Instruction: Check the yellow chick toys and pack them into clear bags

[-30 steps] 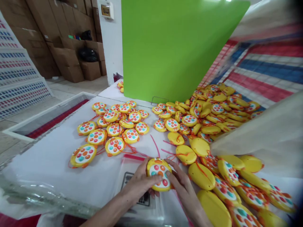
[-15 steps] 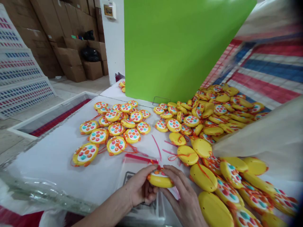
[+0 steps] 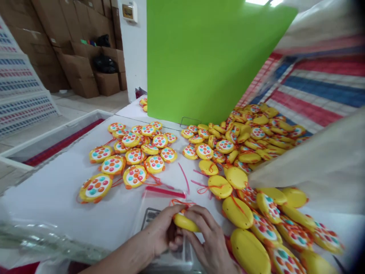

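Between my two hands is a yellow turtle-shaped toy (image 3: 186,223), its plain yellow side edge toward me and its dotted face mostly covered by fingers. My left hand (image 3: 164,230) grips its left end, thumb on top and fingers curled below. My right hand (image 3: 205,232) wraps the right end, fingers over the top and thumb beneath. An orange cord (image 3: 180,202) loops out beyond the toy. Under my hands lies a clear plastic box (image 3: 145,201) with a pink strip along its far edge; dark contents show through, too covered to name.
Several like toys (image 3: 135,176) lie face up on the white table (image 3: 51,194) at left. A large heap of toys (image 3: 256,133) fills the right side, many yellow-side up. A green panel (image 3: 211,61) stands behind. Beige cloth (image 3: 308,171) hangs at right; a white crate (image 3: 98,113) sits left.
My right fingers have moved further over the toy, covering more of its dotted face. The orange cord now shows beyond it. The whole view has shifted slightly.
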The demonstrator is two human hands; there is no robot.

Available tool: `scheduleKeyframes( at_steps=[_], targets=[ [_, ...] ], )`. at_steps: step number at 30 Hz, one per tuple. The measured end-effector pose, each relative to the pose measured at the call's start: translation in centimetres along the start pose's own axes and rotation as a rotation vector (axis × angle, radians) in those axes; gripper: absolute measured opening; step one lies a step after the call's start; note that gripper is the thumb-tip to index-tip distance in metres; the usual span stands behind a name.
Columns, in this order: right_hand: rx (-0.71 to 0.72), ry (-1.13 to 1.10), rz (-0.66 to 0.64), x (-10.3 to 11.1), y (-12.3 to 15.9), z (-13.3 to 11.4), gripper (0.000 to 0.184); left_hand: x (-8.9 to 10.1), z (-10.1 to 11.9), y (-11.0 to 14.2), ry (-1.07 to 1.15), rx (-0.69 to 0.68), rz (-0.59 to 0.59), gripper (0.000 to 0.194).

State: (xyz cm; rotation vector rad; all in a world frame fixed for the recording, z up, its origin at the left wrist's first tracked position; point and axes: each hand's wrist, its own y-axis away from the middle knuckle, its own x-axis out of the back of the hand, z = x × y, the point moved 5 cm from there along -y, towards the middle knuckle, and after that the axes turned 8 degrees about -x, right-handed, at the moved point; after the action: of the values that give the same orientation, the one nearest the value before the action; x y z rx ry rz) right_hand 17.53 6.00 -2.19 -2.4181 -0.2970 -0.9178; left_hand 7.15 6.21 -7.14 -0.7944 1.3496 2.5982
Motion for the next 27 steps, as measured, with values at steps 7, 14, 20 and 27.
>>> scheduleKeyframes(
  at_steps=[7,14,20,27],
  targets=[
    [-0.264,0.265,0.142,5.0,-0.6,8.7,0.029,0.3,14.2,2.0,0.058,-0.663,0.078,0.019],
    [-0.580,0.509,0.148,9.5,-2.8,19.1,0.047,1.0,14.5,1.2,0.062,-0.680,0.076,0.012],
    [-0.724,0.494,0.133,8.4,-5.9,21.2,0.073,0.6,8.2,-1.5,0.043,-0.528,0.116,0.011],
    [-0.629,0.372,0.326,10.6,-6.3,18.1,0.073,0.5,6.0,-2.2,-0.019,-0.507,0.050,0.023]
  ],
)
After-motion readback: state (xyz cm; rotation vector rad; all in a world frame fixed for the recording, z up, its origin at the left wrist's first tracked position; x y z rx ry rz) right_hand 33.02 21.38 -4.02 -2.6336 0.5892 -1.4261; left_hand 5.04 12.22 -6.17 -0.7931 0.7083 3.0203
